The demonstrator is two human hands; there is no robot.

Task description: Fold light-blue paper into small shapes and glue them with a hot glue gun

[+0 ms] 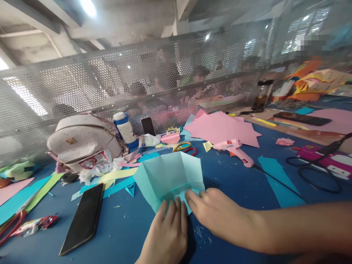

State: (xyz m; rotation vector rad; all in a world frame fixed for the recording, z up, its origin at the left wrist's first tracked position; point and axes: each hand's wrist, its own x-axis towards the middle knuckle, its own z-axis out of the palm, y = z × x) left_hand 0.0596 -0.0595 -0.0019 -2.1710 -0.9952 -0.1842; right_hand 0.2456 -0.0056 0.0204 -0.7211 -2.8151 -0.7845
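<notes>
A light blue sheet of paper (167, 176) stands partly upright in front of me, with fold lines across it and its side panels bent. My left hand (170, 229) is at its near edge, fingers close together and bent over the paper, the thumb hidden. From the right, my right hand (213, 209) grips the lower right part of the same sheet with curled fingers. A darker blue piece (180, 189) shows along the fold just beyond my fingertips; I cannot tell whether it is separate.
A phone (82, 220) lies to the left, near red-handled scissors (13, 227). Behind are a backpack (82, 141), a bottle (125, 128) and pink sheets (222, 126). A pink glue gun (236, 150) trails its cord rightward to a magenta power strip (324, 159). A perforated metal screen (110, 84) borders the table.
</notes>
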